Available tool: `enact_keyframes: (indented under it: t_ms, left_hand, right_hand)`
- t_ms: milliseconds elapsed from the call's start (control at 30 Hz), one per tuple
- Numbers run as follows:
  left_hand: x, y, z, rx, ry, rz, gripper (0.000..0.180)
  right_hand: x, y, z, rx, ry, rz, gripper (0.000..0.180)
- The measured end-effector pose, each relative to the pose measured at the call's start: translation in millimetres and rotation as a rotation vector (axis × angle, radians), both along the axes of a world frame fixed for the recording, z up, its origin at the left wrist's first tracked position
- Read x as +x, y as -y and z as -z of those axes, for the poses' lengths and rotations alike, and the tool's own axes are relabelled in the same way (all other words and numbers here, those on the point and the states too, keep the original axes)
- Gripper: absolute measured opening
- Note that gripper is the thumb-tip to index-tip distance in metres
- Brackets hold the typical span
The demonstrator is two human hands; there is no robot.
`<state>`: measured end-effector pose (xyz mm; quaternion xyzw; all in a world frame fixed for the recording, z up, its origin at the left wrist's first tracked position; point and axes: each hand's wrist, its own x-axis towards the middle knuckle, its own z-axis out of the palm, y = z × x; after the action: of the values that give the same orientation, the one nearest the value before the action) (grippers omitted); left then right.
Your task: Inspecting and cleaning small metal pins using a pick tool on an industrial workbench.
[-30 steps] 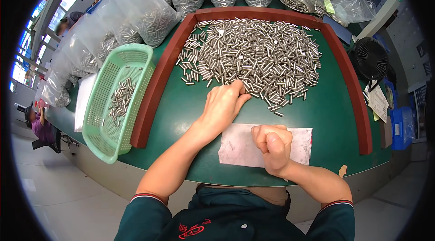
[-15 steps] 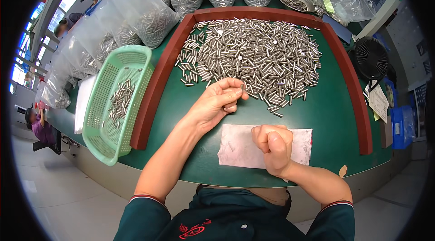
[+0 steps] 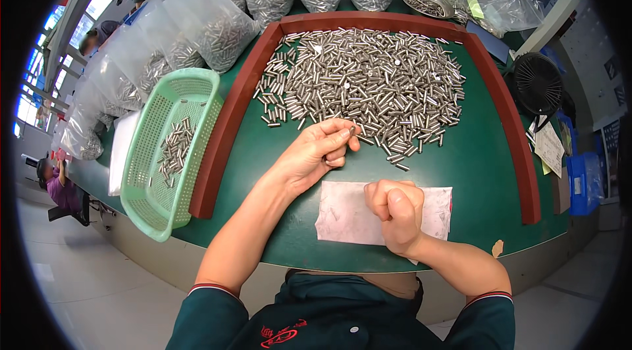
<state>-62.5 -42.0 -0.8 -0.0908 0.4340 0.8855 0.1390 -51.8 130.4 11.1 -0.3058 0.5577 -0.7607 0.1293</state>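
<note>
Thumb and fingertips of my left hand (image 3: 319, 150) pinch a small metal pin (image 3: 352, 131) at the near edge of a large heap of metal pins (image 3: 375, 80). Closer to me and to the right, my right hand (image 3: 398, 214) is closed in a fist, its inside hidden from view. Below that fist lies a pale, smudged cloth or sheet (image 3: 339, 218) on the green tabletop (image 3: 480, 212). A green plastic basket (image 3: 131, 175) stands on the left and holds loose pins (image 3: 176, 146).
A dark red wooden frame (image 3: 368, 19) borders the heap on three sides. Plastic bags of pins (image 3: 227, 37) line the back and left. At the right are a black fan (image 3: 538, 83) and a blue bin (image 3: 582, 182). A metal bowl (image 3: 428, 4) holds more pins.
My left fingertips have dipped slightly toward me, and the pin between them shows more plainly. My right fist stays in place.
</note>
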Motion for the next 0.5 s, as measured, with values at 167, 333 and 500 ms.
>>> enact_keyframes:
  t_ms: [167,333,500]
  left_hand:
    - [7,-7,-14,-0.576,-0.132,0.101,0.014]
    - [24,-26,-26,-1.276,-0.276,0.249,0.013]
    - [26,-33,-26,-1.426,-0.244,0.217,0.014]
  right_hand:
    - [-6,-2,9,-0.087,0.120,0.000,0.038]
    - [-21,-3,6,-0.406,0.454,-0.006,0.038]
    - [-36,-4,6,-0.453,0.600,0.006,0.037]
